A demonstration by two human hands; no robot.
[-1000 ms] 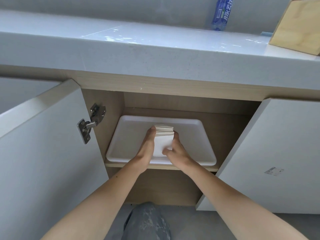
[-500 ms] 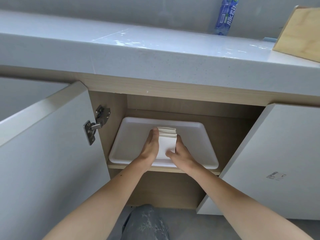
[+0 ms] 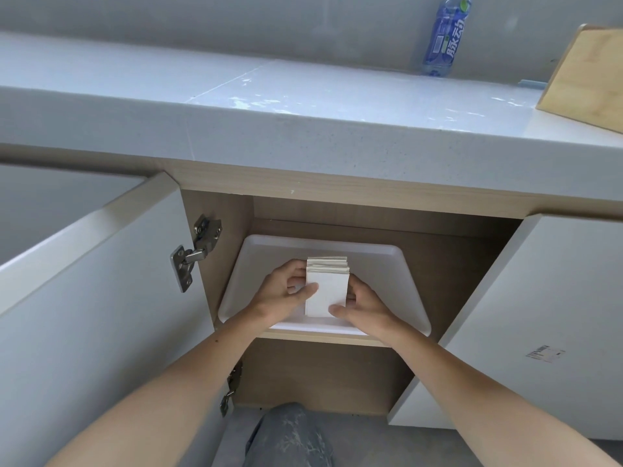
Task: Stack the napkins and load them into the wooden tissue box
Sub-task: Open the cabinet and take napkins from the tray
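Note:
A stack of white napkins stands on a white tray inside an open cabinet under the counter. My left hand grips the stack's left side, thumb over its front face. My right hand holds the right side, thumb near the lower front corner. Whether the stack touches the tray I cannot tell. The wooden tissue box stands on the countertop at the far right, partly cut off by the frame edge.
Both cabinet doors stand open: the left door with its metal hinge, the right door. A blue drink bottle stands at the back of the grey countertop. My knee shows below.
Both thumbs have come round onto the front of the stack, so my hands now grip it rather than press its sides. The view has tilted up slightly.

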